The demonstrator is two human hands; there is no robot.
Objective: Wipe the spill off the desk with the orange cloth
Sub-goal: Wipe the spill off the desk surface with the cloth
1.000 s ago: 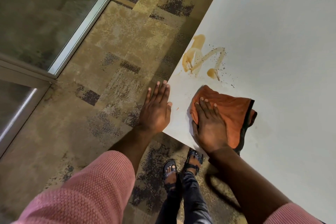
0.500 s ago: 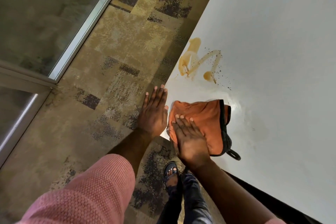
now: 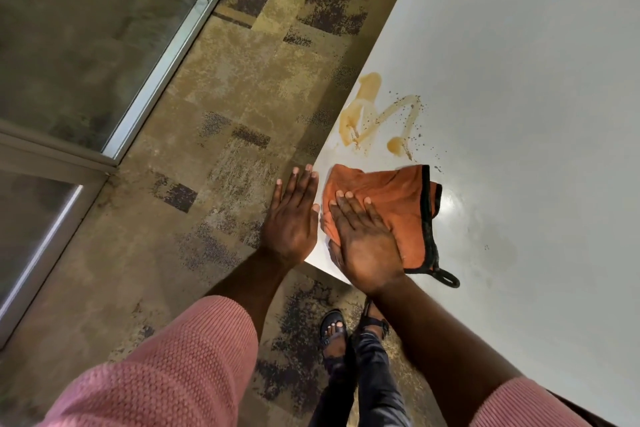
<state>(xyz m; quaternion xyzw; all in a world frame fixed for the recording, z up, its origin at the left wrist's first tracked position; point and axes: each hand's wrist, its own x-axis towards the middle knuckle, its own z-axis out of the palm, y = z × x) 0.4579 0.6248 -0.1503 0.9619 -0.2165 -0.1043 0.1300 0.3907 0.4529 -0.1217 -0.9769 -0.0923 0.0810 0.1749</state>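
Note:
A brown spill (image 3: 377, 118) with dark specks lies on the white desk (image 3: 519, 80), close to its left edge. Just nearer than the spill lies the orange cloth (image 3: 391, 201), which has black trim and a black loop at its near right corner. My right hand (image 3: 363, 243) presses flat on the cloth's near left part, at the desk's corner. My left hand (image 3: 292, 218) is flat with its fingers straight, held against the desk's left edge beside the cloth, and holds nothing. The cloth's far edge stops just short of the spill.
The desk's surface to the right of the cloth shines wet. Patterned carpet (image 3: 225, 97) covers the floor to the left. A glass partition with a metal frame (image 3: 166, 55) runs along the far left. My feet in sandals (image 3: 332, 333) stand below the desk's corner.
My right hand slid the cloth left to the desk's edge beside my left hand, then a little forward toward the spill. The left hand stayed at the edge.

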